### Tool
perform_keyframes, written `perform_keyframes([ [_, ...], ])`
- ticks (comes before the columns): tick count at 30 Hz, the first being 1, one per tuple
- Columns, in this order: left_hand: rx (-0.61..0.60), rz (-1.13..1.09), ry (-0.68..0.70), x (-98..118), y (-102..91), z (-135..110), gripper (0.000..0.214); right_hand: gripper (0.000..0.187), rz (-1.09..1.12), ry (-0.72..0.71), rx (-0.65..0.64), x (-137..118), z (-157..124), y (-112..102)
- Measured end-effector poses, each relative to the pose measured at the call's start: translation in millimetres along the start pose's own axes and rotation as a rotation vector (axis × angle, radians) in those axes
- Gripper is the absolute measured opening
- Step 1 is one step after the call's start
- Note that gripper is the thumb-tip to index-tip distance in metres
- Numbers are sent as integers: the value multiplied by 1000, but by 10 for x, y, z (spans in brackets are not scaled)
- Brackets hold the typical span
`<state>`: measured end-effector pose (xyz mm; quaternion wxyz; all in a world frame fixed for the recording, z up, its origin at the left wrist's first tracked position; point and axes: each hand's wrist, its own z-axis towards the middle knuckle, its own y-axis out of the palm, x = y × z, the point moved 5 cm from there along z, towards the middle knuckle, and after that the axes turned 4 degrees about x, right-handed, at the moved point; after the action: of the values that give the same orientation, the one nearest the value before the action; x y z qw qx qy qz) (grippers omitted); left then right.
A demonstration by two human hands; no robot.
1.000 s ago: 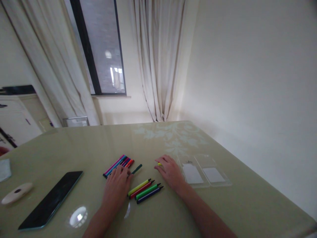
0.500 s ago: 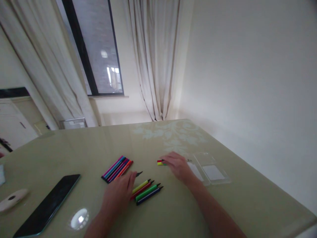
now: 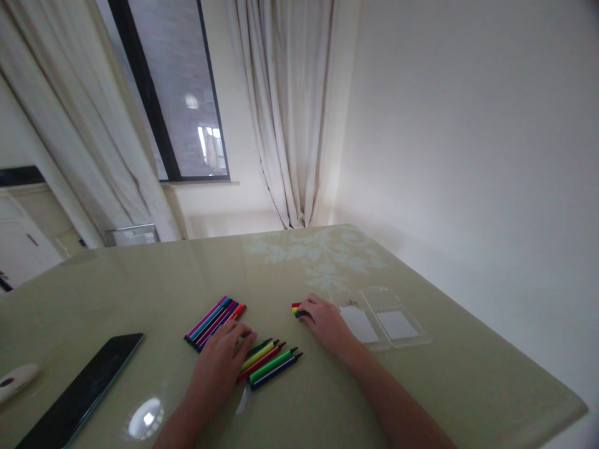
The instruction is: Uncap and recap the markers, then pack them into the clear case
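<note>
My left hand (image 3: 223, 355) lies low over the table between two groups of markers. Its fingers are apart and reach over the lower right side of the row of capped markers (image 3: 213, 321), close to the orange marker (image 3: 238, 312). Beside its thumb lies an uncapped dark green marker (image 3: 260, 347), alongside uncapped yellow, red, light green and dark blue markers (image 3: 276, 372). My right hand (image 3: 322, 321) is closed with its fingertips on a dark green marker cap (image 3: 302, 314). Red and yellow caps (image 3: 296, 306) show just beyond those fingers; anything under the palm is hidden.
A clear plastic case (image 3: 397, 324) with white inserts lies unfolded to the right. At the left are a black tablet (image 3: 84, 393) and a white oval object (image 3: 19, 380). A shiny round reflection (image 3: 146, 418) shows near the front. The table (image 3: 154, 280) meets a wall at right.
The dark green marker has gone from my left hand into the uncapped row, and that hand's fingers have loosened. My right hand has lowered the dark cap beside the other caps.
</note>
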<state>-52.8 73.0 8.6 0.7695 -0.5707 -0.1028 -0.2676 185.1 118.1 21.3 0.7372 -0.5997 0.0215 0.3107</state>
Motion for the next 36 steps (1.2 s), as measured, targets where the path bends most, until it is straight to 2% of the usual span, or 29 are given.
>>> perform_keyframes([
  [3, 143, 100, -64, -155, -107, 17, 35, 20, -57, -82, -5, -124, 26, 100],
  [5, 191, 204, -110, -265, -137, 12, 37, 18, -97, -134, 7, -177, 62, 143],
  [8, 166, 319, -152, -369, -108, -2, 36, 19, -125, -147, 35, -187, 133, 191],
  [14, 75, 302, -175, -391, -36, -7, 31, 21, -162, -149, 60, -164, 200, 303],
  [19, 157, 206, -81, -267, -86, 37, 30, 25, -108, -119, 153, -213, 140, 171],
  [22, 174, 79, 24, -91, -39, 36, 28, 35, -33, -228, 190, -338, 76, 104],
  [26, 107, -43, 121, 144, 93, -38, 29, 18, -34, -402, 134, -489, -6, 145],
  [28, 69, -42, 142, 235, 128, -74, 30, 16, -49, -446, 113, -527, -37, 157],
  [33, -85, 60, 87, 321, 136, -87, 38, 18, -94, -491, 60, -498, -65, 79],
  [36, -100, 169, -35, 158, 40, -54, 40, 19, -82, -392, 90, -230, -19, -107],
])
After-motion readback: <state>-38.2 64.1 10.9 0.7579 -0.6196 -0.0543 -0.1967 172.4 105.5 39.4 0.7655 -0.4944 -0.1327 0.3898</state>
